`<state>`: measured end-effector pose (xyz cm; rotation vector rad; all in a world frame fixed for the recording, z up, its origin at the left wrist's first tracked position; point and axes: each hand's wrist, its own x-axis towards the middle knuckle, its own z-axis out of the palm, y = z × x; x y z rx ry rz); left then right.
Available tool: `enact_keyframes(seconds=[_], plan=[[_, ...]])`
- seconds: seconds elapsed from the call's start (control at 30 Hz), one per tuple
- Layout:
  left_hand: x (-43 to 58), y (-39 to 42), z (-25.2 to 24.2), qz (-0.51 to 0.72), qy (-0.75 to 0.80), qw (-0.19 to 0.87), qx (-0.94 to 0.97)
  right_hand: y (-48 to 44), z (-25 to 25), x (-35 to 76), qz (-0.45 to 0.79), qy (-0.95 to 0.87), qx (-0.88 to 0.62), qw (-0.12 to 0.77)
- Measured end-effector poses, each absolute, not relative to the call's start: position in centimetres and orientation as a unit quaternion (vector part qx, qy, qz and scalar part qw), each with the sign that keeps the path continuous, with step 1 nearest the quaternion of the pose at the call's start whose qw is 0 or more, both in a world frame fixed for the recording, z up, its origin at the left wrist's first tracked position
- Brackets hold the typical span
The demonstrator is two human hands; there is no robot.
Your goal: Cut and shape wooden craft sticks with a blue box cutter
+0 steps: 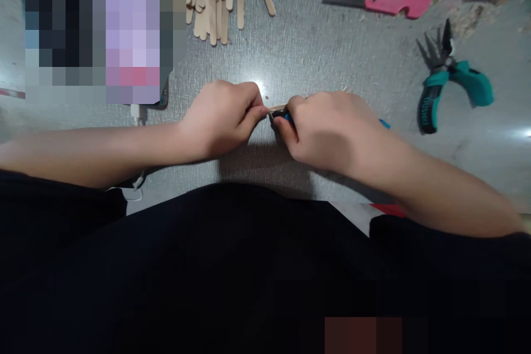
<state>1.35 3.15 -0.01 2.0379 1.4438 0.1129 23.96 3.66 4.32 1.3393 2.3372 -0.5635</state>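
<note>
Counter (298, 50), silvery grey and finely streaked, catches a bright glare; the left hand (222, 116) has its fingers clamped on a thin, pale stick (277, 107) mid-scene, the right hand (332, 127) wraps its fingers round a blue-and-dark tool (280, 114), and teal pliers (442, 77) lie farther right.

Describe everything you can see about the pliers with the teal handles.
The pliers lie on the grey tabletop, to the right of the person's right hand and touched by neither hand. Their two teal handles have black sections and spread apart toward the person; teal lettering, too small to read surely, marks the left one. The dark, tapering jaws look like metal and point away from the person. Dark streaks beside them look like shadow. Whether the tips are parted is hard to tell.
</note>
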Motion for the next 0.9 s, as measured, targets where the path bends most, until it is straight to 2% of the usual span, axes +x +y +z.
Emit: enact_keyframes(seconds=[0.4,0.9], plan=[[1.5,2.6,0.0,0.047,0.549,0.304,0.777,3.2,4.7,23.6,-0.195,0.833,0.488,0.174],[1.6,3.9,0.6,0.082,0.555,0.356,0.747,4.8,3.6,25.3,-0.194,0.852,0.454,0.174]])
